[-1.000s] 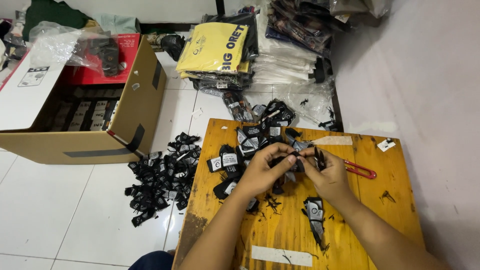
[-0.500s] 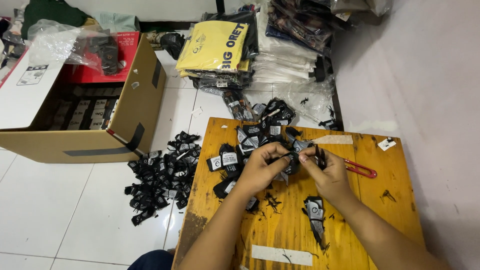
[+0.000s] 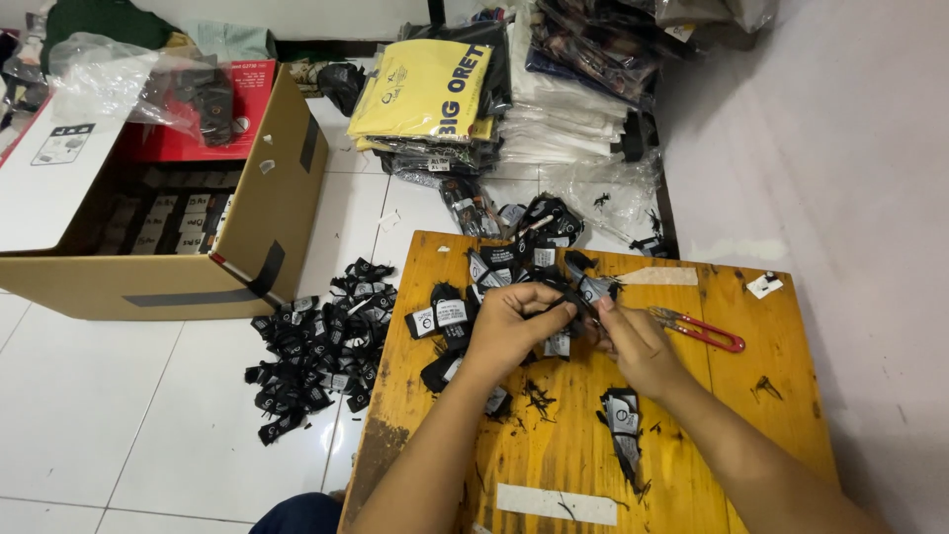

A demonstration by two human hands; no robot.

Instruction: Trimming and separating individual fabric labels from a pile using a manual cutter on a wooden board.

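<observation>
Black label (image 3: 578, 309) pinched between my left hand (image 3: 514, 331) and right hand (image 3: 638, 346), fingertips pressed together | wooden table (image 3: 781, 396) | red snips (image 3: 697, 328) just right | label pile (image 3: 321, 346) on floor

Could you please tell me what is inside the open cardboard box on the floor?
The cardboard box holds rows of small dark packets; a white flap and red box cover the rest.

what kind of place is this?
Likely a small garment workshop or packing room. Folded bagged clothing is stacked on the tiled floor, black woven labels lie piled beside a low wooden table, and an open cardboard box holds more stock.
</observation>
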